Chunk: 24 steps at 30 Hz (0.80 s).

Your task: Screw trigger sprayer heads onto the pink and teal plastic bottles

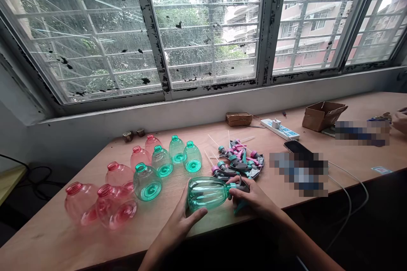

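Note:
A clear green spray bottle [208,194] lies on its side above the table's front edge, its neck pointing right. My left hand [187,216] wraps around its base, thumb along the near side. At the neck, my right hand [249,194] grips a dark trigger spray head [242,185] with a teal collar, which meets the bottle mouth. Part of that spray head is hidden by my fingers. Just beyond my hands sits a pile of spray heads [237,161] in grey, pink and teal, some with thin tubes sticking up.
Several open green bottles [163,163] and several open pink bottles [117,209] stand at the left. A phone [300,152], a white power strip [280,129] and a cardboard box [322,116] are at the right. Another person's hand [400,118] shows at the far right; windows line the back.

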Tool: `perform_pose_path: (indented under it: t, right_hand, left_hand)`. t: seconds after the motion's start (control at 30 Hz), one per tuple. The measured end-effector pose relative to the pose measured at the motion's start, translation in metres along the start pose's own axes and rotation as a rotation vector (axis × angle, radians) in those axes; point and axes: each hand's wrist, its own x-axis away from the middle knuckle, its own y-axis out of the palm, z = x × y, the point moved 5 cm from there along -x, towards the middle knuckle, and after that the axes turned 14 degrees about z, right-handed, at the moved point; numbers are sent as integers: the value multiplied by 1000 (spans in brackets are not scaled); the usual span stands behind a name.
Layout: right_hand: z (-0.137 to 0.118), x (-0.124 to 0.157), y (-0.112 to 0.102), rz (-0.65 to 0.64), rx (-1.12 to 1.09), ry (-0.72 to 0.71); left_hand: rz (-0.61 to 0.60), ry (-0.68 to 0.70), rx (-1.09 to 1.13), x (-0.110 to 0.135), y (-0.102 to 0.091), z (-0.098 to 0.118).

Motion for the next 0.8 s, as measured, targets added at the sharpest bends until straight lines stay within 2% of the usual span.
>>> perform_pose_path:
  t: [0.23,0.43,0.8]
  right_hand:
    - [1,0,-1,9,0,-6]
    - [-2,1,-1,14,16,0]
    - [-2,1,0,3,4,-9]
  left_hand:
    - [33,73,-68,1,-1,-5]
    - [8,42,-7,1,3,0]
    - [33,43,-33,1,0,0]
